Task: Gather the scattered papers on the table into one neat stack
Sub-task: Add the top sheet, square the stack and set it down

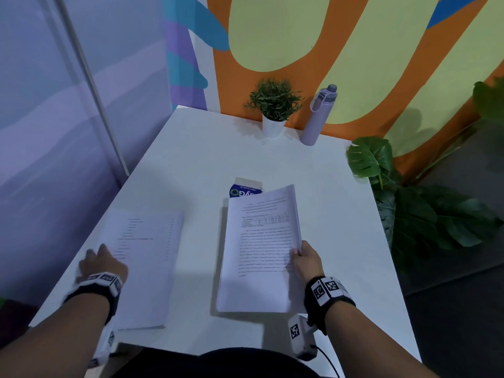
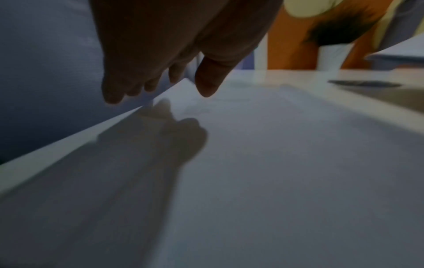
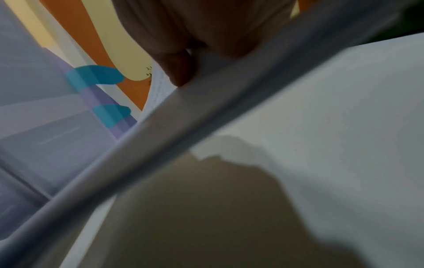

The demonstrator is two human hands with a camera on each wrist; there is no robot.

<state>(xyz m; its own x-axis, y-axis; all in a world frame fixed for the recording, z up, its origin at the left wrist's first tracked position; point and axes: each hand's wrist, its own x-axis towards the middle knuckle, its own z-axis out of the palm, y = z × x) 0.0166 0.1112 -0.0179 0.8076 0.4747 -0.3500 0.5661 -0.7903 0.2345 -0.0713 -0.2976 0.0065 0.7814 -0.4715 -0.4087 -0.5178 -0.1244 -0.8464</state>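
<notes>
- The right hand (image 1: 305,259) grips a thick bundle of printed papers (image 1: 261,249) by its right edge, thumb on top and fingers underneath, so the bundle is lifted and tilted over the white counter (image 1: 207,159).
- The left hand (image 1: 102,261) lies on the left edge of a second sheaf of papers (image 1: 147,268), which rests flat near the counter's left edge. In the left wrist view the fingers (image 2: 114,90) hang past the paper's edge and the thumb sits above the sheet; whether they pinch it I cannot tell.
- Risk: the lifted bundle is held on one side only, so its free left side may sag or fan, and loose sheets could slide out.
- Risk: the flat sheaf lies close to the counter's rim, and a sideways push from the left hand could send pages over it.
- Risk: a blue-and-white printed item (image 1: 245,188) lies partly under the far end of the lifted bundle; it may get swept along or left out of the stack.
- Containers: a small white pot (image 1: 272,128) holds a green plant (image 1: 274,98), and a lilac bottle (image 1: 317,118) stands beside it, capped, its contents hidden. Both are well clear of the papers.
</notes>
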